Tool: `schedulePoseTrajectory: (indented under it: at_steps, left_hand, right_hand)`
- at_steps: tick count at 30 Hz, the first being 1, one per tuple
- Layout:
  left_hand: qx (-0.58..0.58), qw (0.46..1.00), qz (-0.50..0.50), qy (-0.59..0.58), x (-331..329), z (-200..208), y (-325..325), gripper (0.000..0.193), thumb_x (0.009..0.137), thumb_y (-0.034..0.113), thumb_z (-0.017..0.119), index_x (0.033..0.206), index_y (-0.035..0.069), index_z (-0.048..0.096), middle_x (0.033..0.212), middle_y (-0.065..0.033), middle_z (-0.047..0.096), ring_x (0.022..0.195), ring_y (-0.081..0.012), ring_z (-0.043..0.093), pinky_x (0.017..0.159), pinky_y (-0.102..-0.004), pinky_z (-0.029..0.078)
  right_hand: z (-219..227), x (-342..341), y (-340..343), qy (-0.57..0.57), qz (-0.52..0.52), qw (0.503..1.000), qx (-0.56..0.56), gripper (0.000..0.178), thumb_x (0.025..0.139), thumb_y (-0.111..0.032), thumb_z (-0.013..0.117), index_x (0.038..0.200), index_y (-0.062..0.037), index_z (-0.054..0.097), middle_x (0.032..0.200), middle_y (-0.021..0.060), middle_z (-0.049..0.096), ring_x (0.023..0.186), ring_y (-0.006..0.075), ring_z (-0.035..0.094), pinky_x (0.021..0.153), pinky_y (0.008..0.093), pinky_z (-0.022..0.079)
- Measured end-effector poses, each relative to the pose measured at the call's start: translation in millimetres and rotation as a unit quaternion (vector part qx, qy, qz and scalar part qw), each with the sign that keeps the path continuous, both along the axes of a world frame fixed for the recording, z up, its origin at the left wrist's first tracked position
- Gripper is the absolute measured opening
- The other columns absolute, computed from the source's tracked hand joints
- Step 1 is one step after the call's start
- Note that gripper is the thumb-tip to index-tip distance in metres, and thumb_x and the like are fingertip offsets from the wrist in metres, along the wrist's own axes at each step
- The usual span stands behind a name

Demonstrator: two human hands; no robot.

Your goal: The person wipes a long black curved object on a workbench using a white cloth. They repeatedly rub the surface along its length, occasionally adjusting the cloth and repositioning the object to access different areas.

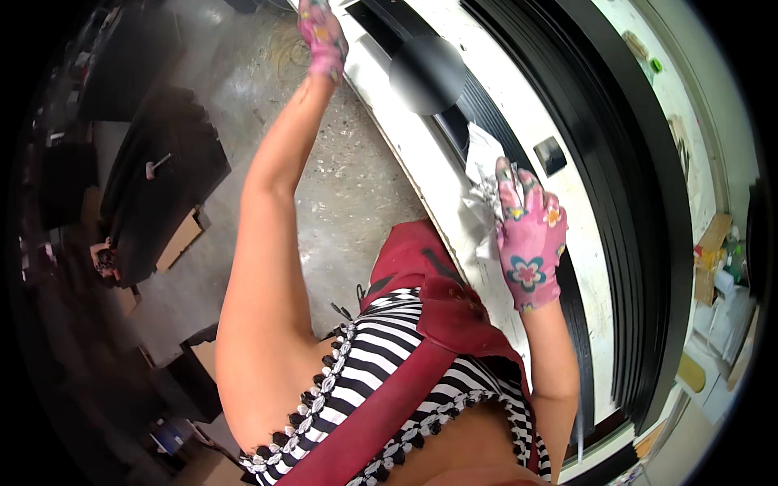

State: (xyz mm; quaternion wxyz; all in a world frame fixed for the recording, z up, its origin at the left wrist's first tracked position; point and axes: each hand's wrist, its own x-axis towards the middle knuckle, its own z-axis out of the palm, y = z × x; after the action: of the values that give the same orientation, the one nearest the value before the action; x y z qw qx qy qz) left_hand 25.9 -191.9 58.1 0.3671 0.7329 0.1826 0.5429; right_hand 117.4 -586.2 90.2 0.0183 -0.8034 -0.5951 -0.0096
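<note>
My right hand (532, 243), in a pink flowered glove, is closed on a crumpled white wipe (485, 162) that looks like paper or thin cloth. The wipe lies against a long black ribbed strip (496, 121) on a white worktable (405, 154). Far off at the top edge, my left arm reaches out straight. My left hand (324, 40), gloved the same way, is beside the table's left edge. Its fingers are partly cut off by the picture, and what they touch is hidden.
A stack of long black strips (616, 162) runs along the table's right side. A small black square piece (550, 155) lies near my right hand. Leftward on the concrete floor (356, 186) stand dark stacks (174, 154) with a hammer-like tool (158, 166) on top.
</note>
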Motion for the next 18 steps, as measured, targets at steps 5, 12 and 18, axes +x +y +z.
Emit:
schedulePoseTrajectory:
  at_steps: [5, 12, 18]
  left_hand:
    - [-0.279, 0.954, 0.076, -0.078, 34.2, -97.1, 142.1, 0.055, 0.101, 0.041, 0.033, 0.127, -0.001, 0.057, 0.112, -0.0144, 0.067, 0.108, -0.0246, 0.060, 0.096, -0.0327, 0.044]
    - [-0.306, 0.940, 0.082, -0.125, 120.8, -185.6, 162.7, 0.050, 0.104, 0.036, 0.031, 0.140, 0.003, 0.039, 0.134, -0.0092, 0.047, 0.126, -0.0220, 0.042, 0.107, -0.0325, 0.033]
    - [-0.102, 0.938, 0.291, 0.160, 140.4, -227.0, 169.8, 0.047, 0.104, 0.024, 0.027, 0.145, 0.001, 0.032, 0.143, -0.0106, 0.038, 0.134, -0.0224, 0.033, 0.113, -0.0332, 0.024]
  right_hand:
    - [2.5, -5.4, 2.9, 0.046, -0.008, 0.999, -0.005, 0.086, 0.069, -0.010, 0.070, 0.148, -0.0230, 0.039, 0.128, 0.0124, 0.051, 0.104, 0.0314, 0.053, 0.089, 0.0435, 0.044]
    - [17.1, 23.2, 12.1, 0.077, -0.053, 0.995, -0.018, 0.086, 0.064, -0.002, 0.071, 0.145, -0.0193, 0.044, 0.122, 0.0152, 0.055, 0.102, 0.0346, 0.055, 0.090, 0.0435, 0.047]
    - [10.8, 44.6, 65.8, 0.006, 0.018, 0.998, -0.052, 0.084, 0.070, -0.008, 0.072, 0.147, -0.0171, 0.040, 0.124, 0.0162, 0.055, 0.105, 0.0338, 0.056, 0.091, 0.0435, 0.048]
